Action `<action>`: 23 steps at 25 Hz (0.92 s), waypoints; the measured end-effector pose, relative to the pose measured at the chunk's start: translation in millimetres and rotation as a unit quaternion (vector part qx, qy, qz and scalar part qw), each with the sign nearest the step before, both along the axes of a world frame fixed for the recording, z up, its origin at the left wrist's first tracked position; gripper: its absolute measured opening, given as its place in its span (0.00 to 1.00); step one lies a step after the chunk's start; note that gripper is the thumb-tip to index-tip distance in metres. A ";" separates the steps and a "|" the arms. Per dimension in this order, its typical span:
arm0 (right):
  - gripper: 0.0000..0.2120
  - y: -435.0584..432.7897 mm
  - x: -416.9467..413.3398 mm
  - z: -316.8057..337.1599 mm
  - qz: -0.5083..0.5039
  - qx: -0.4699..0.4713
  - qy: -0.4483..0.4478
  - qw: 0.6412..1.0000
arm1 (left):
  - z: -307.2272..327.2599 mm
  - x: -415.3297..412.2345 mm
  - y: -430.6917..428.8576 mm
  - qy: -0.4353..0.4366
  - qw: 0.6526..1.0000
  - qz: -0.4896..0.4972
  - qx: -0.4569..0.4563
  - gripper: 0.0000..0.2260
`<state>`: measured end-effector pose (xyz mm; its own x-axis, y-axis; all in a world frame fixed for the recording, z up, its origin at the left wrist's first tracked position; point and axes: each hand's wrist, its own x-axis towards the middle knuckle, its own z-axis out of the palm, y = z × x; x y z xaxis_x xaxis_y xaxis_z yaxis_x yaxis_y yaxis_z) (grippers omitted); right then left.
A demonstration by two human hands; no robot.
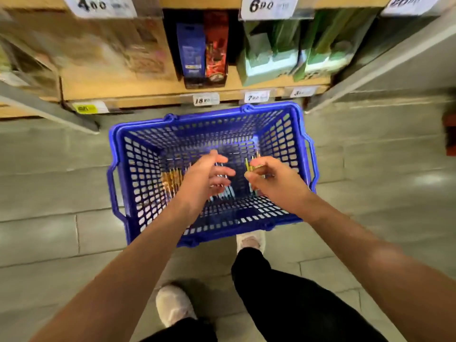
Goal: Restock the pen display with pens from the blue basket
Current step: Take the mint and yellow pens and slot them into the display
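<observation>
From the head camera, looking straight down, a blue basket (140, 174) with mesh walls stands on the grey tiled floor (49, 188) just in front of a low wooden shelf (148, 92). Both bare forearms reach over its near rim. The left hand (204, 177) hangs above the basket's floor with its fingers loosely spread and slightly bent, holding nothing. Whether its fingertips touch the pens below cannot be told through the blur. The right hand (274, 181) pinches a small bunch of yellow-gold pens (251, 166) between thumb and fingers, their ends sticking up past the knuckles, over the right half of the basket. More pens lie on the basket's bottom: a gold cluster (171, 180) towards the left wall, partly hidden by the left wrist, and some silver-and-blue ones (224, 193) under the left hand's fingers. On the shelf behind stand a blue box (191, 53) and a red box (216, 48) side by side, with green packs (269, 53) to their right. Handwritten price tags (206, 99) are fixed along the shelf's front edge. Below the basket are the person's black trousers (283, 292) and two pale shoes (172, 304), one of them just beside the basket's near wall.
</observation>
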<state>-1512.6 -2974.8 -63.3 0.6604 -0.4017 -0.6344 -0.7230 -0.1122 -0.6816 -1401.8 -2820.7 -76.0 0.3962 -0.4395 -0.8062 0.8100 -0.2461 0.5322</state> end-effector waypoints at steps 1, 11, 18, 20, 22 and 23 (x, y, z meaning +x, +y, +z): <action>0.16 -5.3 0.1 -23.8 0.039 -0.042 0.028 0.998 | -21.9 0.4 -6.5 0.002 1.000 -0.010 0.009 0.16; 0.14 -36.7 22.8 -220.7 0.309 -0.271 0.341 0.846 | -208.7 1.2 -68.6 -0.085 0.953 -0.266 0.115 0.21; 0.12 -34.3 29.4 -254.0 0.325 -0.346 0.294 0.830 | -211.0 20.8 -83.9 -0.155 0.920 -0.347 0.100 0.19; 0.11 -31.5 26.5 -257.0 0.325 -0.358 0.284 0.828 | -204.7 21.5 -80.2 -0.169 0.905 -0.374 0.107 0.19; 0.10 -28.0 25.2 -262.8 0.334 -0.351 0.284 0.827 | -201.1 21.8 -72.5 -0.181 0.890 -0.403 0.108 0.18; 0.10 -26.8 25.5 -264.3 0.346 -0.338 0.289 0.826 | -202.0 22.8 -66.4 -0.180 0.888 -0.409 0.108 0.18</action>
<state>-1487.1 -3001.6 -327.5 0.5452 -0.4466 -0.7094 -0.5091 -0.8487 0.1430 -1379.0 -2887.1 -278.0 0.2657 -0.5494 -0.7922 0.1000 -0.8016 0.5894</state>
